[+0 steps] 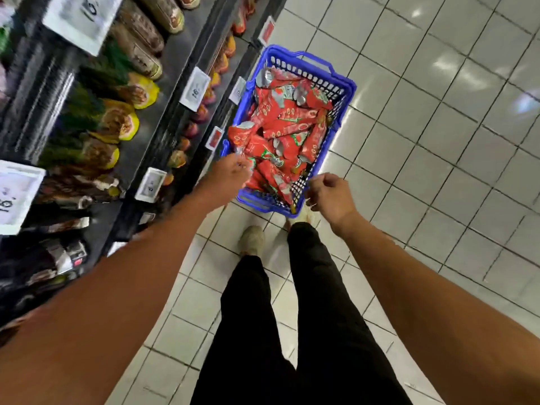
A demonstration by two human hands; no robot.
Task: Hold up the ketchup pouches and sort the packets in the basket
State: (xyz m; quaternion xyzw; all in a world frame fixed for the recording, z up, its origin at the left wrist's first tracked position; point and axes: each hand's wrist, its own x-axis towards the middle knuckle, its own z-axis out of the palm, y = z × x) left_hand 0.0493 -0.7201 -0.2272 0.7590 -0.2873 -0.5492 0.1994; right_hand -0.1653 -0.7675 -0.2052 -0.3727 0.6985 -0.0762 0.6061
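Observation:
A blue plastic basket [342, 83] stands on the tiled floor beside the shelves, filled with several red snack packets [286, 133]. My left hand [229, 172] reaches over the basket's near left corner, its fingertips at the rim and the nearest red packet; whether it pinches anything is unclear. My right hand [330, 195] hovers at the near right corner of the basket, fingers loosely curled, with nothing visible in it.
Dark store shelves [163, 118] run along the left, stocked with packaged goods and white price tags [194, 89]. White floor tiles [438, 171] spread to the right. My legs in black trousers and light shoes [252, 239] stand just behind the basket.

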